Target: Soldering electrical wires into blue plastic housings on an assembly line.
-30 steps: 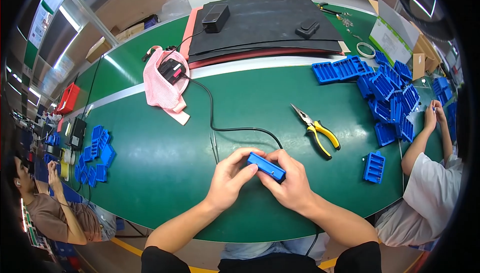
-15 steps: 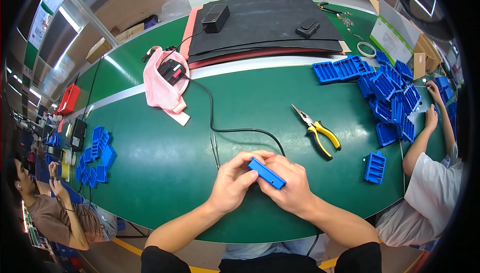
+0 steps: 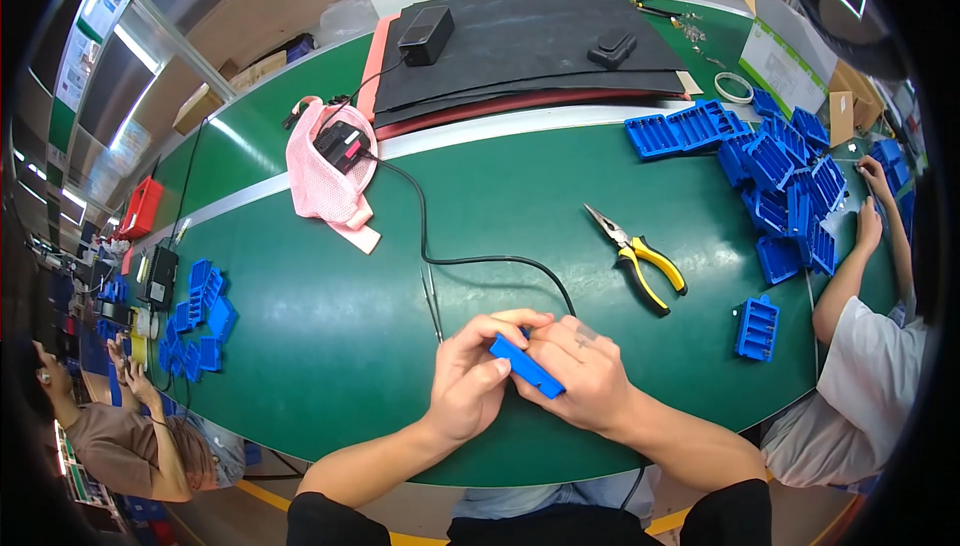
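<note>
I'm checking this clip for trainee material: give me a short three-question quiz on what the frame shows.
1. True or false: both hands grip the blue plastic part.
2. What lies nearest to the right hand? A) yellow-handled pliers B) pink pouch C) black adapter
3. What colour is the table?

Key: 1 true; 2 A; 3 green. The left hand pinches the part's near end.

Both forearms are brought in from the lower edge and angled inward; the left hand [image 3: 470,381] and right hand [image 3: 583,374] are held close together, fingers curled and thumbs pressed forward
</note>
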Available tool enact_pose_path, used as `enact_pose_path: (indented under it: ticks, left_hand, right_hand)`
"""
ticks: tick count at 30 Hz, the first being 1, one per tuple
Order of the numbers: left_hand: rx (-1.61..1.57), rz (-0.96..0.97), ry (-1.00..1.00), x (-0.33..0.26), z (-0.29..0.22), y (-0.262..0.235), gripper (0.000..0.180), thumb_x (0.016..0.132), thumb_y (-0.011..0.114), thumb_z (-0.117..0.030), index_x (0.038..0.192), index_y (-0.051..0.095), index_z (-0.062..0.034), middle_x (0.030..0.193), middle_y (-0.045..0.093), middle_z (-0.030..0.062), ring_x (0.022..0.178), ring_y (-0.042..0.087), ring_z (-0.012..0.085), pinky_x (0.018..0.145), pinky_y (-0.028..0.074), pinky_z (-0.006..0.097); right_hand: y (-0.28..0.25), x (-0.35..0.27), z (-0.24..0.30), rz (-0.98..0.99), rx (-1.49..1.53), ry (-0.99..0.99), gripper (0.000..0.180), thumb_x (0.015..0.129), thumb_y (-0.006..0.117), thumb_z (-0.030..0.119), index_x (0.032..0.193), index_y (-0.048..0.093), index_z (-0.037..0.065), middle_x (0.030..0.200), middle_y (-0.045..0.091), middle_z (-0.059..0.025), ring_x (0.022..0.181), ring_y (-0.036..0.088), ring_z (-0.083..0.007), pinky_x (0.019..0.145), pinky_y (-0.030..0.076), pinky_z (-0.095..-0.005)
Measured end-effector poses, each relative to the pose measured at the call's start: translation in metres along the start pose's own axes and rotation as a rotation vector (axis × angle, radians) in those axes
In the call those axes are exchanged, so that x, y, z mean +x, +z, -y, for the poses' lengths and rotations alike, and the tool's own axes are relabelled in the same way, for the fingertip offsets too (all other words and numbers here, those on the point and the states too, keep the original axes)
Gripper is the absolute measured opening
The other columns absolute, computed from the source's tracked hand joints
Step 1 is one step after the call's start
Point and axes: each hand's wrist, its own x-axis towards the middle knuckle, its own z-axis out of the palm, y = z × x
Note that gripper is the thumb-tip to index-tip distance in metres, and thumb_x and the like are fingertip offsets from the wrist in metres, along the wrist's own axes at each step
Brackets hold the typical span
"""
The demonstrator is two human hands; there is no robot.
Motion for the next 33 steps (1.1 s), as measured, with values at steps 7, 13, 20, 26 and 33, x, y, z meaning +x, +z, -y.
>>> enact_pose_path:
  ticks: [7, 13, 20, 26, 33]
  left_hand:
    - [-0.162, -0.015, -0.003, -0.004, 0.000, -0.001, 0.025, 0.084, 0.058, -0.017, 0.101, 0.053, 0.0010, 0.125, 0.055, 0.0250, 0.122, 0.051, 0.0355, 0.106, 0.038, 0.047]
    - [0.224, 0.180, -0.198, 0.015, -0.025, -0.008, 0.067, 0.084, 0.070, -0.006, 0.143, 0.039, -0.0053, 0.128, 0.054, 0.0127, 0.118, 0.053, 0.0210, 0.099, 0.047, 0.036]
    - [0.746, 0.362, 0.022, 0.017, -0.035, -0.028, 0.084, 0.075, 0.079, -0.006, 0.147, 0.035, -0.0082, 0.126, 0.056, 0.0134, 0.106, 0.060, 0.0232, 0.087, 0.054, 0.035]
    - [0.626, 0.306, -0.139, 0.020, -0.029, -0.021, 0.079, 0.074, 0.078, -0.004, 0.143, 0.040, -0.0071, 0.128, 0.053, 0.0143, 0.107, 0.059, 0.0228, 0.085, 0.054, 0.034]
    - [0.635, 0.243, -0.061, 0.018, -0.028, -0.026, 0.067, 0.073, 0.079, -0.011, 0.133, 0.050, -0.0033, 0.126, 0.054, 0.0130, 0.115, 0.054, 0.0231, 0.088, 0.052, 0.035]
  right_hand:
    - [-0.003, 0.006, 0.009, 0.059, -0.189, -0.060, 0.021, 0.074, 0.074, 0.020, 0.080, 0.059, 0.006, 0.077, 0.058, -0.0056, 0.065, 0.061, -0.0222, 0.051, 0.051, -0.0322]
    - [-0.026, 0.009, 0.005, 0.135, 0.568, 0.683, 0.018, 0.087, 0.067, 0.014, 0.097, 0.061, 0.000, 0.084, 0.065, -0.0109, 0.067, 0.065, -0.0136, 0.052, 0.052, -0.0285]
    - [-0.014, 0.011, -0.010, 0.143, 1.072, 0.916, 0.022, 0.094, 0.060, 0.021, 0.101, 0.047, 0.004, 0.080, 0.061, -0.0119, 0.054, 0.061, -0.0165, 0.043, 0.050, -0.0267]
    - [-0.017, 0.010, -0.019, 0.117, 1.201, 1.025, 0.023, 0.094, 0.060, 0.023, 0.100, 0.048, 0.005, 0.076, 0.061, -0.0120, 0.050, 0.060, -0.0171, 0.037, 0.047, -0.0267]
    - [-0.013, 0.012, -0.021, 0.151, 1.225, 1.056, 0.022, 0.094, 0.061, 0.023, 0.102, 0.049, 0.006, 0.076, 0.060, -0.0127, 0.049, 0.060, -0.0183, 0.036, 0.046, -0.0272]
